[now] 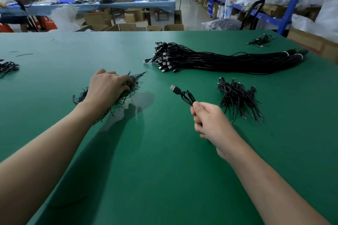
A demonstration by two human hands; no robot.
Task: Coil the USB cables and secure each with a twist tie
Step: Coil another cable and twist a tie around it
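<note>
Cable bundle beyond coil pile

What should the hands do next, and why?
Probably the left hand should pinch one tie out of the tie pile and bring it over. The right hand grips a coiled cable with no tie visible on it, and the left hand's fingers are already on the ties.

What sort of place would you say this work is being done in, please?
Probably a warehouse or assembly workshop: a green worktable bearing a bundle of USB cables, blue storage shelving, and cardboard cartons on the floor.
</note>
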